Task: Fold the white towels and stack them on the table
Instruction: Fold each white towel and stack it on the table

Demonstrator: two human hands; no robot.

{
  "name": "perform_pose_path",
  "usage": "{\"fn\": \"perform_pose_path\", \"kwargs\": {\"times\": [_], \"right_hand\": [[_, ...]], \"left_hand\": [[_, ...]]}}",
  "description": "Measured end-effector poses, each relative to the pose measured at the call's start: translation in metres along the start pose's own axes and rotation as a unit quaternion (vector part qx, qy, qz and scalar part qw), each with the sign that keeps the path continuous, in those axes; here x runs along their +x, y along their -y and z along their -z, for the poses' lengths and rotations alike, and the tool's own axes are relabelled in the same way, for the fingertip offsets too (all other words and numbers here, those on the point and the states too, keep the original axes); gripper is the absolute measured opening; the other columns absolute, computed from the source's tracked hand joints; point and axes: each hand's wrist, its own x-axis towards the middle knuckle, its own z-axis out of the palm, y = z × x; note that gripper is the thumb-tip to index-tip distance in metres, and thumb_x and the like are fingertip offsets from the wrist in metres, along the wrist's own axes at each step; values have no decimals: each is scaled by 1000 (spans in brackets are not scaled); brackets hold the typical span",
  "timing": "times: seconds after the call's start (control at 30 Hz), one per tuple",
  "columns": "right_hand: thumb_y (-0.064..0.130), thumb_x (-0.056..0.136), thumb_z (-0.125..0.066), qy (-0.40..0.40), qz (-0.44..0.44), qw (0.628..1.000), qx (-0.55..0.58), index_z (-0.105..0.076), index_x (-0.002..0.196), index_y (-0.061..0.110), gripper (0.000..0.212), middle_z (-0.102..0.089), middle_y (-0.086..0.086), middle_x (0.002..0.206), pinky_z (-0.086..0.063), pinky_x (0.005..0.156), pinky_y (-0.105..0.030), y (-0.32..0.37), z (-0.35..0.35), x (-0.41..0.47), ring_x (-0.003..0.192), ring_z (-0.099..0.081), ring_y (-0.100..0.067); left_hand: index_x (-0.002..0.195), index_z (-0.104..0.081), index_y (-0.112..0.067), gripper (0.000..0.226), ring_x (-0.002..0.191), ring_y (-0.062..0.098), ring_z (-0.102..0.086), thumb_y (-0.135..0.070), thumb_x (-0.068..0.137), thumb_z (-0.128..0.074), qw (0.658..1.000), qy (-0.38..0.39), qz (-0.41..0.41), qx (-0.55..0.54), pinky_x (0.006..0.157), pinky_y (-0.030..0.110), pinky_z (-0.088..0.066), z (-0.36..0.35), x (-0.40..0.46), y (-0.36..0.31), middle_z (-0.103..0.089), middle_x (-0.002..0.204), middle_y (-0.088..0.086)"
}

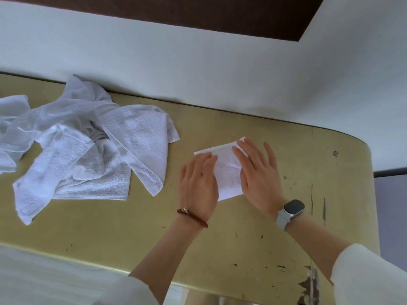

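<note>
Head view: hands (229,177) on folded towel (228,172)

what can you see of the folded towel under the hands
The folded towel is small, white and looks like terry cloth, folded into a compact, roughly square packet with a flat hemmed band along its far edge. It lies flat on the yellowish table, right of the loose towel pile and apart from it. The left hand and right hand rest on it with straight fingers, covering its left and right sides.
</note>
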Motion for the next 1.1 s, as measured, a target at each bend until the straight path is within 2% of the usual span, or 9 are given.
{"fn": "perform_pose_path", "kwargs": {"times": [0.07, 0.17, 0.37, 0.5, 0.6, 0.7, 0.9, 1.0, 1.1], "right_hand": [[17, 88, -30, 74, 17, 996, -35, -51, 126, 5, 45, -47, -11, 138, -25, 108, -53, -1, -9, -5, 131, -40, -26], [26, 91, -28, 146, -2, 988, -51, -46, 131, 7, 48, -42, -12, 142, -31, 102, -58, -5, -18, 1, 133, -35, -26], [32, 90, -24, 206, -20, 977, -52, -37, 139, 13, 54, -33, -7, 148, -25, 105, -56, -9, -18, 2, 137, -30, -25], [34, 91, -16, 189, -63, 976, 91, -36, 139, 12, 57, -29, -7, 150, -16, 112, -49, -13, -2, 8, 140, -22, -22], [16, 93, -42, 62, -231, 952, 190, -56, 117, 4, 30, -54, -13, 123, -41, 97, -41, -9, 15, 8, 116, -48, -29], [21, 89, -50, 116, -386, 892, 206, -59, 101, 8, 20, -58, -9, 104, -45, 84, -39, -5, 14, 13, 100, -51, -27], [20, 86, -50, 238, -435, 859, 129, -60, 86, 10, 15, -61, -9, 91, -42, 75, -34, -4, 10, 31, 89, -54, -31], [13, 81, -46, 288, -430, 844, 136, -44, 64, 11, 18, -51, -10, 83, -35, 68, -31, -3, 13, 39, 80, -45, -27], [13, 85, -45, 275, -388, 874, 101, -54, 87, 6, 12, -52, -11, 94, -37, 73, -33, 3, 17, 38, 93, -49, -30]], "left_hand": [[119, -56, -3, 43, 121, 26, -52, -13, 84, -35, 994, 89, -28, 57, 95, 44, -45, -13, -10, -3, -58, 125, 11], [134, -36, -3, 51, 133, 27, -36, -26, 89, -28, 977, 175, -7, 123, 106, 53, -28, -26, -8, 4, -44, 140, 12], [139, -34, -10, 59, 135, 27, -32, -39, 89, -26, 962, 233, -8, 145, 105, 57, -22, -23, -6, 13, -37, 145, 11], [144, -24, -9, 64, 142, 26, -15, -39, 88, -13, 971, 229, 50, 43, 111, 47, -4, -10, -1, 6, -19, 153, 11], [128, -48, -5, 40, 127, 30, -41, -17, 92, -38, 972, 103, 203, -49, 107, 42, -30, 4, -6, -3, -44, 138, 14], [106, -57, -4, 21, 94, 22, -49, -16, 92, -45, 910, 102, 380, -132, 87, 34, -42, 14, -2, -11, -54, 113, 8], [89, -57, -15, 5, 78, 17, -51, -19, 87, -57, 840, 122, 501, -167, 68, 25, -37, 17, 24, -16, -53, 80, -4], [58, -38, -22, 31, 63, 18, -44, -11, 82, -56, 830, 141, 522, -138, 50, 22, -32, 13, 31, -12, -43, 61, -4], [48, -28, -19, 38, 47, 16, -27, -4, 77, -49, 826, 152, 528, -126, 45, 21, -20, 12, 34, -15, -29, 51, -2]]}}
